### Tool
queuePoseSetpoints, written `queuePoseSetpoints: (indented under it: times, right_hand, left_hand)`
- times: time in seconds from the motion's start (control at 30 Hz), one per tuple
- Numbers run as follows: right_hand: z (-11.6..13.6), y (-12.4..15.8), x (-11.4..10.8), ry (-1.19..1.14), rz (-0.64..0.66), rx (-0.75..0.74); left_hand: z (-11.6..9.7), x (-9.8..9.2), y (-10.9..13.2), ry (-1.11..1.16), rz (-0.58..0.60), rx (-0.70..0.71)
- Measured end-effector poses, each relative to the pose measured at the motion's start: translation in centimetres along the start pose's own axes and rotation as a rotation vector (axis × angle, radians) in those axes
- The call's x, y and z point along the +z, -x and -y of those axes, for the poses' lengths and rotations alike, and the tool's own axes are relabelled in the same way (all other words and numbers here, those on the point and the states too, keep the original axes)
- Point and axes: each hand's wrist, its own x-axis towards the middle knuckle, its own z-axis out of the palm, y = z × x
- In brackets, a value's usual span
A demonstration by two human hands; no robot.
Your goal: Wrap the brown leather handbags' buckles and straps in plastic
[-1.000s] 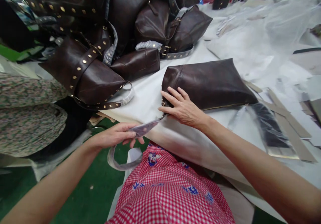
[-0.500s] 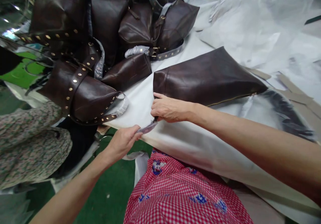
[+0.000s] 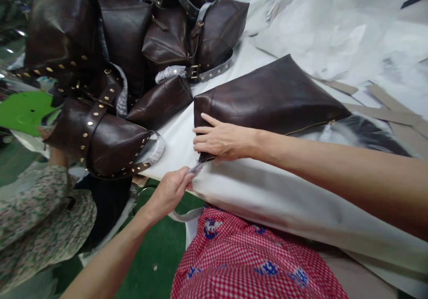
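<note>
A dark brown leather bag (image 3: 254, 93) lies on its side on the white-covered table, its zipper edge facing me. My right hand (image 3: 224, 140) rests against the bag's near left corner, fingers stretched and spread; its thumb is hidden. From beneath that hand a dark strap (image 3: 206, 157) comes out, wrapped in clear plastic towards its end. Just off the table's front edge, my left hand (image 3: 174, 187) pinches the plastic-wrapped part of this strap.
More brown bags with studded straps (image 3: 110, 138) are heaped at the left and back. A co-worker's floral sleeve (image 3: 36, 218) is at the lower left. Plastic sheets (image 3: 310, 35) and cardboard strips (image 3: 384, 111) lie at the right. A green sheet (image 3: 26, 111) sits far left.
My right hand's fingers have spread out over the bag's corner, where they were bunched by the strap. My left hand still pinches the strap. The view has shifted slightly.
</note>
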Motion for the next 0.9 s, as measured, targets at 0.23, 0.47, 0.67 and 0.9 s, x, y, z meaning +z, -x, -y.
queuePoseSetpoints:
  times: [0.23,0.47,0.67,0.9]
  right_hand:
    - [-0.6,-1.3,-0.7,-0.034,0.129,-0.068]
    - [-0.2,-1.8,-2.3,-0.121,0.218,0.043]
    - [0.4,-0.8,-2.3,-0.102,0.117,-0.010]
    - [6.1,2.6,-1.8,-0.198,-0.163,0.655]
  left_hand:
    - [-1.0,-0.3,-0.4,-0.051,0.015,-0.015]
    - [-2.3,1.6,-1.0,-0.285,-0.123,-0.045]
    - [-1.9,2.0,-0.8,-0.004,-0.181,-0.006]
    - [-1.4,0.8,0.0,0.071,-0.257,-0.004]
